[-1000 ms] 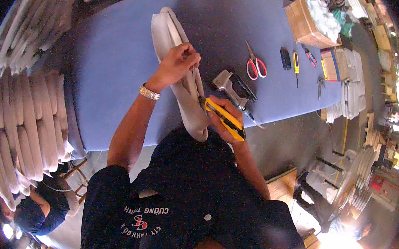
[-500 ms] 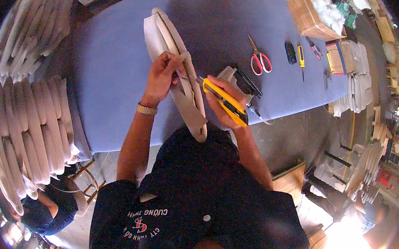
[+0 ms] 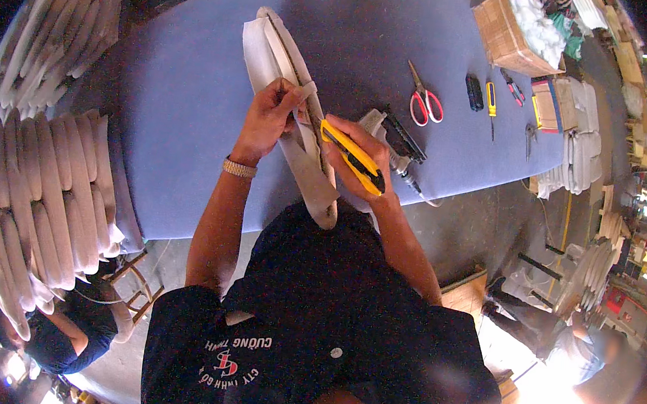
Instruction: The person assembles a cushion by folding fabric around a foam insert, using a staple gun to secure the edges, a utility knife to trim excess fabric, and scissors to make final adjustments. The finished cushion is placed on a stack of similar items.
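Left hand [image 3: 267,122] pinches the fabric edge of the long beige upholstered pad [image 3: 315,190] about mid-length. Pad runs from under those fingers down toward the torso, over the near edge of the blue table [image 3: 185,130]. Right hand [image 3: 364,143] grips the yellow utility knife [image 3: 353,159] just right of the pad; can't tell if the blade touches. Stapler [image 3: 405,135] sits beyond the right hand.

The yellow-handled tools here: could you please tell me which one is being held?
The yellow-and-black utility knife: it is gripped in the right hand, while the yellow-handled screwdriver lies on the blue table, untouched.
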Motion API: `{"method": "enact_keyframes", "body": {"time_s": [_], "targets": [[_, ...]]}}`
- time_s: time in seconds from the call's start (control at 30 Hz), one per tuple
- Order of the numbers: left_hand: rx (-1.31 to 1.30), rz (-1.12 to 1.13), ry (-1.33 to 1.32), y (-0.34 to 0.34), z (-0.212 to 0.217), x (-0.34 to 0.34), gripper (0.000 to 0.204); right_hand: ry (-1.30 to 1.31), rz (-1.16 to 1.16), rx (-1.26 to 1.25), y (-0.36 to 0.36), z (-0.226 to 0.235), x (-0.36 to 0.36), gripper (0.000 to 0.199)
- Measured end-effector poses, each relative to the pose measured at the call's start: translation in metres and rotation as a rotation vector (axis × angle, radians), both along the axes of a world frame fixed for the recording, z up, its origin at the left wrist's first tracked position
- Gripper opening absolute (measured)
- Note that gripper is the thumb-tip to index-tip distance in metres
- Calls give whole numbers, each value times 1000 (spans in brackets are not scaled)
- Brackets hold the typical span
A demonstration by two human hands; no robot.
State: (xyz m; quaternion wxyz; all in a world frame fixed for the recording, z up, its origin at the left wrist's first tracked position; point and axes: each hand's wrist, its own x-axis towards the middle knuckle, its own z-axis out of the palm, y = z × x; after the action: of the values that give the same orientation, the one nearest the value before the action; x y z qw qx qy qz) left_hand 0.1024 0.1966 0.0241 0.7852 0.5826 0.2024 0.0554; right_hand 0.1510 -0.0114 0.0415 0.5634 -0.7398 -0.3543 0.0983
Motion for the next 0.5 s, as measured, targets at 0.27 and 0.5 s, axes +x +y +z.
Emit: {"method": "enact_keyframes", "body": {"time_s": [0.27,0.5], "targets": [[124,-20,31,2,5,1,21,47,22,12,-3,-4,-4,37],[246,-154,41,14,7,8,27,46,-10,-37,-12,1,-14,34]]}}
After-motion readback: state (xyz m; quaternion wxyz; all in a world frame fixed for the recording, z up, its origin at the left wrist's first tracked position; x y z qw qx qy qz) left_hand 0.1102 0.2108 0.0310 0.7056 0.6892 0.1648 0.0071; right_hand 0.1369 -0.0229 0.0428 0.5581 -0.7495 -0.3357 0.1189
